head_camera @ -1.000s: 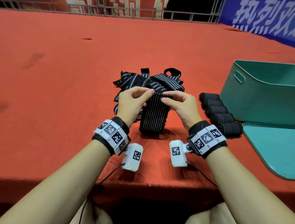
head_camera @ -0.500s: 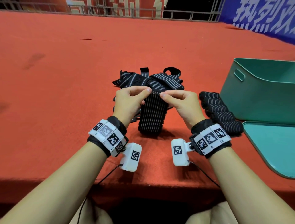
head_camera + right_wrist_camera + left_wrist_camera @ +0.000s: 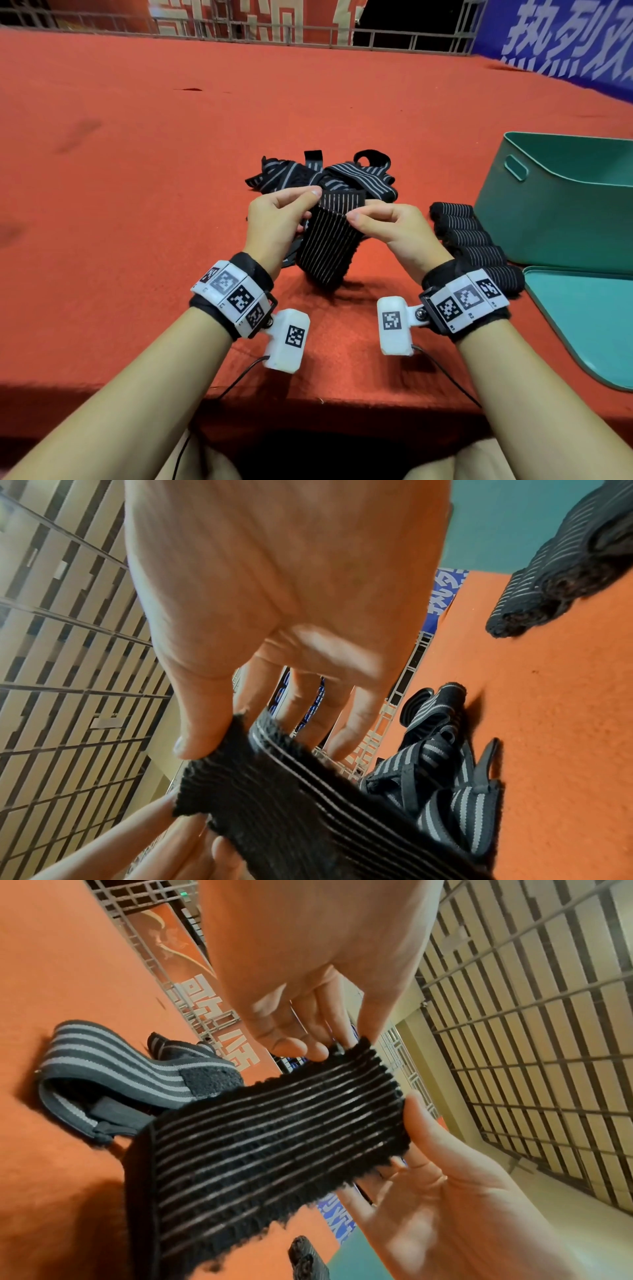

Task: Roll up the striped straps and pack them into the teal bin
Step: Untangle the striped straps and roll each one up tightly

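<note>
A black strap with thin grey stripes (image 3: 328, 240) hangs between my hands above the red table, its top end folded over. My left hand (image 3: 279, 219) pinches the strap's upper left corner, and my right hand (image 3: 383, 222) pinches the upper right corner. The left wrist view shows the strap (image 3: 274, 1150) stretched between thumb and fingers; the right wrist view shows my thumb (image 3: 202, 723) pressed on its edge (image 3: 274, 791). A loose pile of striped straps (image 3: 329, 174) lies just behind. Several rolled straps (image 3: 469, 240) sit in a row beside the teal bin (image 3: 555, 205).
A teal lid (image 3: 589, 325) lies flat at the right, in front of the bin. The red cloth-covered table (image 3: 137, 171) stretches far to the left and back. A metal railing (image 3: 308, 31) and a blue banner (image 3: 565, 37) border the far side.
Both hands have lifted the strap's top end a little and folded it over toward me; the right thumb now sits lower on the strap's edge.
</note>
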The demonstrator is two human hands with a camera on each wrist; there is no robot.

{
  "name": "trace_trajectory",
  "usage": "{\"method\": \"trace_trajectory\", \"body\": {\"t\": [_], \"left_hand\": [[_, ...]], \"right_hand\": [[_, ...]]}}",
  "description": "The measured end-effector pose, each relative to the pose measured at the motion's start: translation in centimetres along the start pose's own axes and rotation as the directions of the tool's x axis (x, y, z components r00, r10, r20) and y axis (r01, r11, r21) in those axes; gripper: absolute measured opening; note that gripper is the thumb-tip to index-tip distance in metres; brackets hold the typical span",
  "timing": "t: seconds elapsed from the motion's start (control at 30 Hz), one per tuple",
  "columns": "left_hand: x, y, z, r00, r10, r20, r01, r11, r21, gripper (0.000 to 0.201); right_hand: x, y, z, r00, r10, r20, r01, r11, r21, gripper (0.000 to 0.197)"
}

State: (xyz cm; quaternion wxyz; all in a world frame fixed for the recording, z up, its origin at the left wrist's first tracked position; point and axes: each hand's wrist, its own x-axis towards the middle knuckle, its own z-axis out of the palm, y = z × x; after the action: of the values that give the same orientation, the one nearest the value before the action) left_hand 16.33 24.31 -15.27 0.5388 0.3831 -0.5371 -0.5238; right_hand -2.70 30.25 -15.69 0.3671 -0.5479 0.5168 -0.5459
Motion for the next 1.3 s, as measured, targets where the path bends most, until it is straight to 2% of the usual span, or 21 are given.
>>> {"method": "trace_trajectory", "body": {"t": [0.07, 0.17, 0.27, 0.33, 0.47, 0.53, 0.57, 0.6, 0.67, 0.73, 0.77, 0.83, 0.9, 0.97, 1.0, 1.07, 1.1, 1.17, 1.2, 1.23, 1.3], "left_hand": [[0.5, 0.0, -0.2, 0.998, -0.026, -0.049, 0.024, 0.999, -0.036, 0.015], [1.0, -0.1, -0.9, 0.993, -0.032, -0.118, 0.021, 0.996, -0.091, 0.023], [1.4, -0.3, -1.6, 0.987, -0.031, -0.158, 0.022, 0.998, -0.058, 0.023], [1.8, -0.7, -2.2, 0.977, -0.115, -0.182, 0.116, 0.993, -0.003, 0.02], [2.6, -2.5, -3.2, 0.939, -0.318, -0.134, 0.34, 0.917, 0.207, 0.019], [3.2, -4.1, -3.7, 0.947, -0.291, -0.137, 0.318, 0.906, 0.278, 0.025], [3.7, -5.1, -3.9, 0.956, -0.253, -0.151, 0.29, 0.898, 0.33, 0.036], [4.3, -6.0, -4.2, 0.963, -0.216, -0.162, 0.266, 0.86, 0.435, 0.053], [5.1, -7.1, -4.5, 0.976, -0.18, -0.12, 0.212, 0.689, 0.693, 0.088], [5.8, -7.9, -4.7, 0.972, -0.229, -0.057, 0.177, 0.544, 0.82, 0.11], [6.0, -8.1, -4.8, 0.964, -0.263, -0.046, 0.175, 0.492, 0.853, 0.113], [6.5, -8.4, -5.2, 0.96, -0.273, -0.054, 0.171, 0.424, 0.889, 0.105], [6.4, -8.1, -5.3, 0.977, -0.199, -0.071, 0.147, 0.396, 0.906, 0.092], [5.8, -7.4, -4.8, 0.997, -0.077, -0.014, 0.045, 0.422, 0.905, 0.078], [5.5, -7.1, -4.3, 0.999, -0.012, 0.053, -0.041, 0.473, 0.88, 0.07], [4.5, -6.2, -2.7, 0.975, 0.057, 0.214, -0.2, 0.648, 0.735, 0.052], [3.9, -5.7, -1.7, 0.954, 0.042, 0.298, -0.226, 0.752, 0.619, 0.049], [2.4, -4.6, 0.7, 0.9, -0.028, 0.435, -0.162, 0.905, 0.393, 0.055], [2.0, -4.3, 1.9, 0.883, -0.053, 0.467, -0.118, 0.937, 0.33, 0.053], [1.7, -4.4, 3.0, 0.883, -0.054, 0.467, -0.094, 0.953, 0.287, 0.043], [2.0, -5.0, 4.3, 0.933, -0.04, 0.358, -0.069, 0.955, 0.288, 0.013]], "right_hand": [[0.0, 0.3, -0.4, 0.999, 0.013, 0.036, -0.014, 0.999, 0.029, 0.012], [-0.2, 0.3, -0.9, 0.999, 0.017, 0.033, -0.021, 0.993, 0.114, 0.008], [-0.3, 0.0, -1.4, 0.993, 0.066, -0.093, -0.039, 0.963, 0.266, 0.017], [-0.3, 0.0, -1.8, 0.967, 0.116, -0.227, -0.03, 0.936, 0.35, 0.019], [0.3, 0.4, -3.3, 0.834, 0.17, -0.525, 0.116, 0.876, 0.468, 0.019], [0.4, 0.4, -3.8, 0.818, 0.144, -0.556, 0.138, 0.89, 0.434, 0.017], [0.4, 0.2, -3.9, 0.827, 0.128, -0.547, 0.123, 0.909, 0.398, 0.017], [0.2, 0.1, -3.7, 0.839, 0.114, -0.533, 0.102, 0.928, 0.359, 0.016], [-0.1, -0.5, -3.3, 0.866, 0.093, -0.492, 0.066, 0.953, 0.297, 0.015], [-0.4, -0.9, -2.8, 0.891, 0.076, -0.447, 0.051, 0.963, 0.265, 0.012], [-0.5, -1.0, -2.7, 0.895, 0.071, -0.441, 0.049, 0.966, 0.255, 0.011], [-0.6, -0.9, -3.0, 0.877, 0.067, -0.477, 0.069, 0.963, 0.262, 0.01], [-0.4, -0.9, -3.8, 0.817, 0.082, -0.57, 0.12, 0.944, 0.307, 0.01], [0.1, -0.5, -4.6, 0.769, 0.104, -0.631, 0.132, 0.939, 0.316, 0.011], [0.5, -0.1, -4.7, 0.769, 0.108, -0.63, 0.111, 0.948, 0.298, 0.012], [1.1, 1.1, -4.3, 0.799, 0.104, -0.592, 0.041, 0.973, 0.227, 0.012], [1.4, 1.8, -3.9, 0.809, 0.099, -0.579, 0.01, 0.983, 0.183, 0.011], [2.0, 2.9, -2.6, 0.825, 0.106, -0.556, -0.047, 0.992, 0.119, 0.013], [2.4, 3.5, -2.0, 0.836, 0.129, -0.533, -0.081, 0.99, 0.113, 0.013], [2.6, 4.1, -1.3, 0.854, 0.163, -0.494, -0.117, 0.985, 0.123, 0.011], [2.9, 4.9, -0.2, 0.892, 0.244, -0.381, -0.199, 0.968, 0.153, 0.012]]}}
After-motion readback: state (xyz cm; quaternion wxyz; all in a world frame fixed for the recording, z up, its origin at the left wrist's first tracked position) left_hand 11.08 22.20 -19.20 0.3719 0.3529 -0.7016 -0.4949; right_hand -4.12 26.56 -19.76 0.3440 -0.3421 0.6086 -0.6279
